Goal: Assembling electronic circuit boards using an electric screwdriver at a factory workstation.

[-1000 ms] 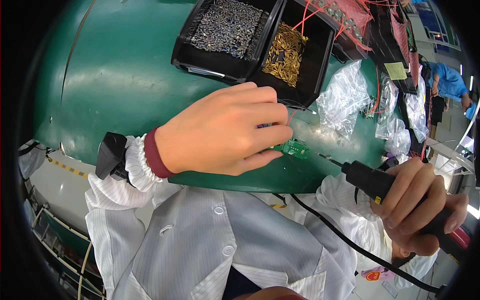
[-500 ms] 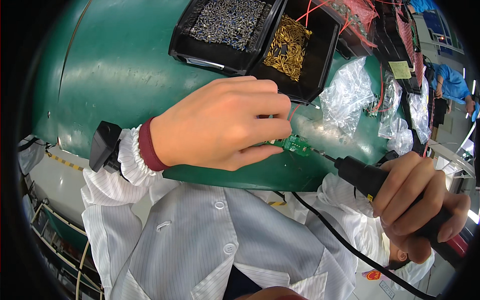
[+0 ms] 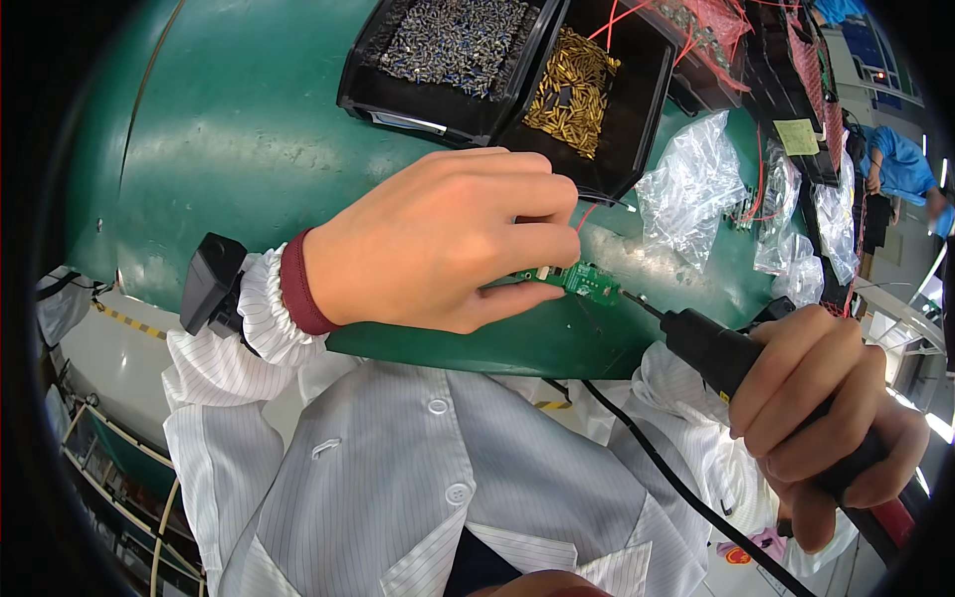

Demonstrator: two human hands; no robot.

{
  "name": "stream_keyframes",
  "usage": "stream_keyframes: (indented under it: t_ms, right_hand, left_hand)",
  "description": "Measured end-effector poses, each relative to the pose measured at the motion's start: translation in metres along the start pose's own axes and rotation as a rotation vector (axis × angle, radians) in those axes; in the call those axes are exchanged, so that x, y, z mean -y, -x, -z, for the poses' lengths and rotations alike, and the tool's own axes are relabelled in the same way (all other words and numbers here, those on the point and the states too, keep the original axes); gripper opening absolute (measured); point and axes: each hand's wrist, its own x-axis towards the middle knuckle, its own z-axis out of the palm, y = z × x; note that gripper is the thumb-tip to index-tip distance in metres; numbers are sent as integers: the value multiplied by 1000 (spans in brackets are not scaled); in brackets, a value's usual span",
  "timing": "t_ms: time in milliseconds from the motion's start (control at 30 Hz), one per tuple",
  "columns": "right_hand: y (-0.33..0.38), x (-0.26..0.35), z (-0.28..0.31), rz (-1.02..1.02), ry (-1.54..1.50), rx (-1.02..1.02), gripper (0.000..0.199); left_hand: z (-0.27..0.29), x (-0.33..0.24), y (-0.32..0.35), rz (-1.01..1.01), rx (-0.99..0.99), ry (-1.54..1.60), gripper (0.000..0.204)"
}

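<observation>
My left hand [image 3: 448, 244] is closed on a small green circuit board [image 3: 594, 285], pinching it above the green table near its front edge. The fingers cover the board's left part, and a red wire rises beside them. In my right hand [image 3: 821, 408] is a black electric screwdriver [image 3: 711, 348], fingers wrapped round its body. Its thin bit points left at the board's right end; I cannot tell whether the tip touches it.
Beyond my left hand stand a black bin of silver screws [image 3: 453, 45] and a black bin of brass standoffs [image 3: 572, 95]. Clear plastic bags [image 3: 691, 189] lie to their right. A black cable [image 3: 657, 458] crosses in front of me. A person in blue [image 3: 900, 164] is far right.
The screwdriver and my right hand have shifted slightly left. The board has tilted a little in my left hand, which has barely moved.
</observation>
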Motion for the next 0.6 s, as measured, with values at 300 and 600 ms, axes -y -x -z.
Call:
stream_keyframes:
  t_ms: [300,600]
  right_hand:
    - [3,24,3,85,50,-85,32]
    - [12,35,12,77,267,-221,37]
  left_hand:
    - [44,17,-14,30,-209,-392,25]
    - [31,58,-20,245,68,-845,14]
